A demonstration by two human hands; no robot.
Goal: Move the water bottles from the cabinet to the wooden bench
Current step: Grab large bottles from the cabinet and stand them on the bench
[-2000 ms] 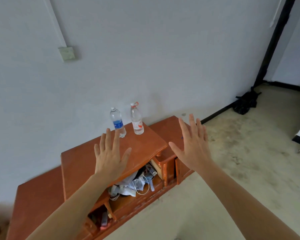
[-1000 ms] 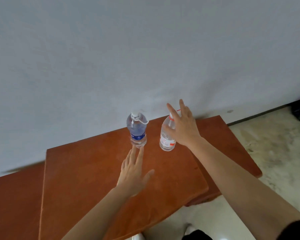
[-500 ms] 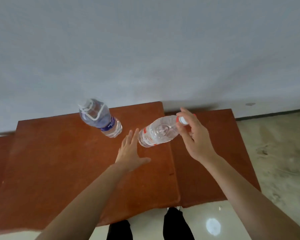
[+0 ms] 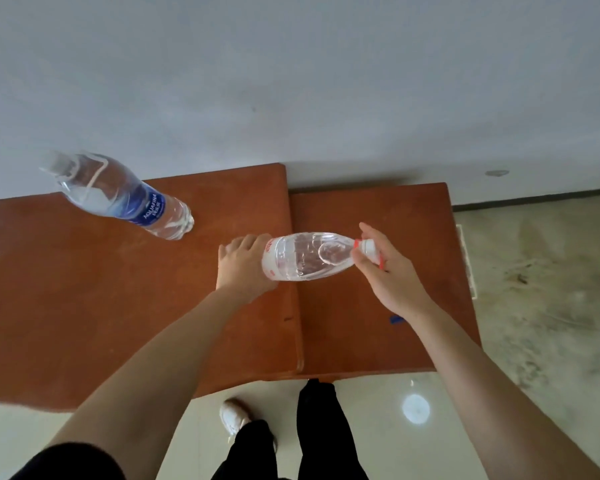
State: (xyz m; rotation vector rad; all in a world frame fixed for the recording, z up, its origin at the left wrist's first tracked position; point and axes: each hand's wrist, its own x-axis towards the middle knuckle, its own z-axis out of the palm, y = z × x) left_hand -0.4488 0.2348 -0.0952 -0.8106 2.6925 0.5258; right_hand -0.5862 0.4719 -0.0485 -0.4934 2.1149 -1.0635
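hands hold one bottle between them over the cabinet (image 4: 84, 306). the red bottle (image 4: 305, 256), clear with red print on its label and a red ring under the cap, lies nearly level, its long axis running left to right across the view. its cap points right and its base points left. it sits above the seam where the cabinet's higher left top meets the lower right top, about midway between back and front edges. whether it touches the wood cannot be told.

the left hand (image 4: 241, 268) grips the base end, fingers curled over the label side, with the forearm reaching in from the lower left. the right hand (image 4: 392, 275) pinches the neck just below the cap between thumb and fingers, the other fingers loosely folded.

the blue bottle (image 4: 125, 197) stands on its base on the left top, near the back edge and well apart from both hands. in this wide view its long axis slants, cap toward the upper left, and its upper part shows against the grey wall (image 4: 291, 81).

a small blue mark (image 4: 396, 319) lies on the right top beside the right wrist. below the front edge are dark trousers (image 4: 323, 427), a white shoe (image 4: 234, 415) and pale floor (image 4: 541, 306).
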